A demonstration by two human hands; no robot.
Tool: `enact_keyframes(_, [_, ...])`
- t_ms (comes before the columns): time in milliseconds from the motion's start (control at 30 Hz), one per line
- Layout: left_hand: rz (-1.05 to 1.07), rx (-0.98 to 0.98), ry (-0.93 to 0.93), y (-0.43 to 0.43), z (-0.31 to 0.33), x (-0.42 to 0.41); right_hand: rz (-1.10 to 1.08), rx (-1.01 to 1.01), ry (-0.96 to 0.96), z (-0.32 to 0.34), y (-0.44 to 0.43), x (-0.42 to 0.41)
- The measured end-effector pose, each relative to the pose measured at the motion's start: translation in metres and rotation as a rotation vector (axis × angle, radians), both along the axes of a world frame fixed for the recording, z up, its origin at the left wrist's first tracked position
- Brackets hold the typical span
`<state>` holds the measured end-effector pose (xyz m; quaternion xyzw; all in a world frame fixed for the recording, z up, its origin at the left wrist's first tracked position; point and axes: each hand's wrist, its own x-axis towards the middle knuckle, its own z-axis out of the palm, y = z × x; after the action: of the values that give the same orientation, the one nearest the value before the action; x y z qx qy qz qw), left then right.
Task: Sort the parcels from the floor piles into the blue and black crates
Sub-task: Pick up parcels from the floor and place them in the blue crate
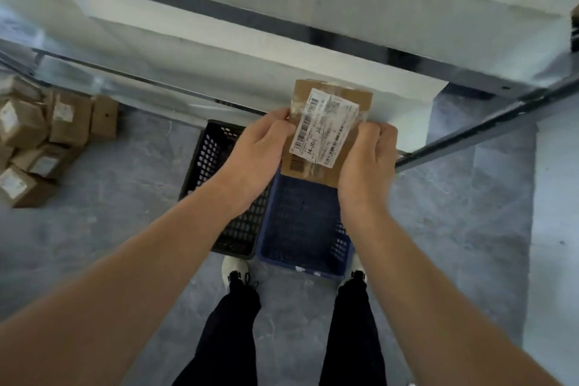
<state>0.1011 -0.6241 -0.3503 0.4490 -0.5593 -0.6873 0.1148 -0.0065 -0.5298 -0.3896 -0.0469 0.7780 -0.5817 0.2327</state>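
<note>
A flat cardboard parcel (332, 97) is held in the air between both hands, with its white printed label (326, 125) turned towards the camera. The left hand (260, 150) is closed on the parcel's left edge, with its thumb laid against the labelled face. The right hand (366, 160) is curled round the lower right edge, its knuckles bent over the cardboard. The upper half of the parcel stands clear above both hands, and its lower edge shows between the wrists.

The parcel is seen over the far end of the blue crate (297, 222), which is set on the grey floor (125, 197) just in front of the person's shoes (235, 269). The black crate (203, 160) is placed just beside it on the left, partly hidden by the left forearm. A pile of brown parcels (37, 135) is stacked on the floor well to the left, near a metal rail (470, 131).
</note>
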Motion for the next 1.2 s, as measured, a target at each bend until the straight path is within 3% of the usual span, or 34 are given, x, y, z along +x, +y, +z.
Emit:
enact_keyframes(233, [0.299,0.128,-0.066,0.024,-0.152,-0.026,0.011,-0.013,-0.125,-0.149,0.003,-0.030])
enact_keyframes(633, [0.266,0.177,-0.185,0.033,-0.407,-0.044,0.133,0.178,-0.233,-0.402,0.022,-0.028])
enact_keyframes(900, [0.221,0.265,-0.186,0.029,-0.529,-0.046,0.136,0.197,-0.372,-0.521,0.015,-0.027])
enact_keyframes(1200, [0.224,0.322,-0.237,0.015,-0.621,-0.072,0.152,0.227,-0.376,-0.622,-0.015,-0.042])
